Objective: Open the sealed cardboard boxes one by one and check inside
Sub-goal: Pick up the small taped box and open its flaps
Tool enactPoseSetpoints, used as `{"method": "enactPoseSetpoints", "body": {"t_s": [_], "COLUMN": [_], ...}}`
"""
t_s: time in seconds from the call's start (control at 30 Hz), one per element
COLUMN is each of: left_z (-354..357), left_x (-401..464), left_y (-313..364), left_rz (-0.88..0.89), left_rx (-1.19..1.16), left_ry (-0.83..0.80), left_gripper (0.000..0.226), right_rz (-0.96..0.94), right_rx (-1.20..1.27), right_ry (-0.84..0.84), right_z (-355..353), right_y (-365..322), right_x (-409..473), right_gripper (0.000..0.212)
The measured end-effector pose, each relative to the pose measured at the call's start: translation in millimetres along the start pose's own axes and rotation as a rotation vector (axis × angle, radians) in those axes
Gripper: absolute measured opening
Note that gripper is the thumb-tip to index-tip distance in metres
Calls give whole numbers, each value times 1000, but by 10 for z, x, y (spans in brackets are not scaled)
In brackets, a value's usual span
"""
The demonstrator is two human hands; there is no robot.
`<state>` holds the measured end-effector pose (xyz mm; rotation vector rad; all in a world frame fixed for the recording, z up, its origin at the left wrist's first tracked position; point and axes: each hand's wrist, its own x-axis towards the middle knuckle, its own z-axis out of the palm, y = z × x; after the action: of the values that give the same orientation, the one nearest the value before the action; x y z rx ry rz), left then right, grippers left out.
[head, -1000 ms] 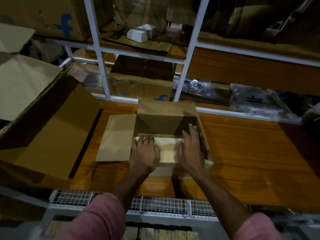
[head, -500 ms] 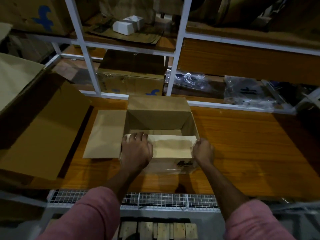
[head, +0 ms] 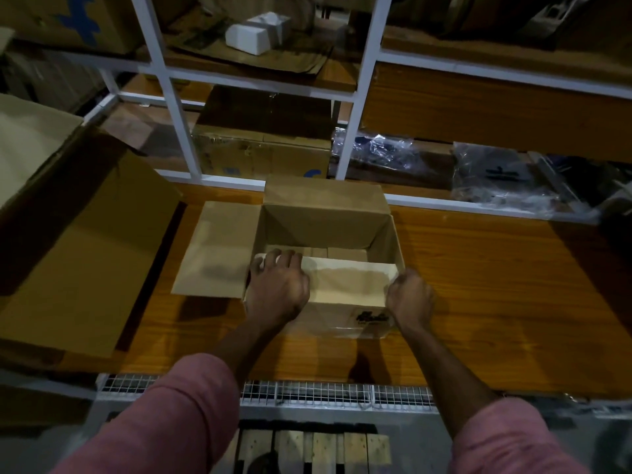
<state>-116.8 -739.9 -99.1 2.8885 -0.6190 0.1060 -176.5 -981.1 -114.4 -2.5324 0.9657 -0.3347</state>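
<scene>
Head view, the only one: a small cardboard box [head: 328,265] sits on the wooden shelf board [head: 496,285], and everything else is placed from it. Its far flap [head: 325,195] stands up at the back, its left flap [head: 219,249] lies spread flat on the board, and its near flap [head: 349,283] is folded partly across the opening. Past that flap's edge the box floor shows as plain cardboard panels; no contents are visible in the part that can be seen.

At the box's near-left corner the left hand [head: 277,289] lies on the near flap, fingers curled over its far edge and gripping it. At the near-right corner the right hand [head: 408,295] is bunched tight against the end of the same flap; it looks to be pinching the flap's corner, though the fingertips are hidden.

Left of the box a much larger carton [head: 78,254] stands with its flaps thrown wide. Behind the box, beyond the white rack frame [head: 355,107], a taped box [head: 263,148] waits on the next shelf, and plastic-wrapped packets [head: 506,172] lie behind and to the right.

Judging by this, the step in hand is the inspection of an already opened box. The next move calls for drawing the near flap toward the body with both hands to bare the whole floor, without dragging the light box off the board's front edge.
</scene>
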Motion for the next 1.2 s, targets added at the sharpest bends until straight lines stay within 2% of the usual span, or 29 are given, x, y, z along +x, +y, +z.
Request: {"method": "enactPoseSetpoints", "body": {"t_s": [0.1, 0.2, 0.23, 0.27, 0.37, 0.43, 0.47, 0.53, 0.6, 0.67, 0.73, 0.8, 0.87, 0.93, 1.1, 1.2], "left_z": [-71, -202, -262, -335, -685, -968, -1080, -1204, -1176, -1027, -827, -622, -484, -400, -318, -213], "left_x": [93, 284, 331, 368, 461, 493, 500, 465, 352, 188, 19, -123, -241, -330, -440, -460], "left_y": [1, 22, 35, 55, 206, 368, 445, 563, 618, 613, 577, 496, 404, 318, 210, 210], "left_rz": [51, 53, 45, 46, 103, 135, 146, 173, 201, 193, 176, 166, 140, 105, 105, 123], "left_rx": [24, -20, -63, -95, -114, -112, -102, -71, -93, -156, -185, -203, -257, -289, -126, -96], "left_ry": [-133, -282, -284, -244, 20, 93, 49, -157, -340, -456, -530, -586, -614, -587, -405, -290], "left_gripper": [58, 64, 62, 55, 32, 24, 19, 13, 16, 24, 34, 40, 38, 32, 23, 22], "right_rz": [-49, -217, -280, -337, -469, -540, -556, -551, -540, -488, -447, -448, -454, -452, -428, -482], "right_rx": [-41, -187, -212, -196, -11, 69, 97, 148, 97, -12, -121, -204, -180, -137, -145, -229], "right_ry": [-33, -7, 6, 19, 88, 104, 47, -215, -497, -722, -888, -965, -961, -880, -610, -439], "right_z": [-69, -146, -188, -249, -550, -839, -973, -1166, -1212, -1127, -1008, -877, -749, -655, -460, -353], "right_y": [26, 31, -3, -69, -419, -705, -833, -1006, -1046, -955, -778, -579, -385, -240, -140, -152], "right_x": [9, 11, 6, -7, -28, 17, 59, 151, 177, 106, -33, -182, -298, -384, -536, -641], "right_gripper": [20, 38, 40, 39, 25, 30, 33, 34, 27, 24, 29, 35, 32, 28, 20, 24]}}
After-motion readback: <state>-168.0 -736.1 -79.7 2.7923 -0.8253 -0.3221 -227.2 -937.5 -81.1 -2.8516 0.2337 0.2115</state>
